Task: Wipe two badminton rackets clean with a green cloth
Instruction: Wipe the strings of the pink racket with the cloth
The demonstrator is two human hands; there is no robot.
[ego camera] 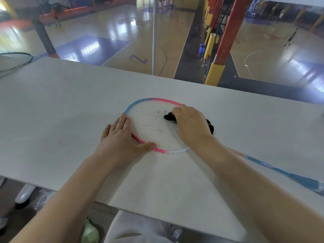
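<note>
The right hand (191, 123) has its grip curled down over a dark, bunched cloth (169, 117), pressing it onto the strings of the pink-and-blue racket (152, 127). The cloth looks nearly black here rather than green; part of it shows ahead of the knuckles and another bit pokes out behind the hand, near the far right of the frame rim. The fingertips are hidden under the hand, so exactly how the cloth is pinched cannot be told.

The left hand (121, 135) lies flat with fingers spread and straight, palm on the bench (52, 106), fingers and thumb resting against the near-left rim of the racket head to steady it.

The racket lies flat mid-bench, its head toward the far edge, its blue shaft running off to the right under the right forearm. Small dark specks sit on the strings near the cloth. A second racket (15, 63), green-rimmed, lies at the far left corner of the bench, well apart, only partly in view.

The step in hand appears to be wiping the string bed of the first racket. The next move likely calls for sweeping the cloth across the specks while the left hand keeps the rim pinned, then working round the rim and shaft before taking up the second racket.
</note>
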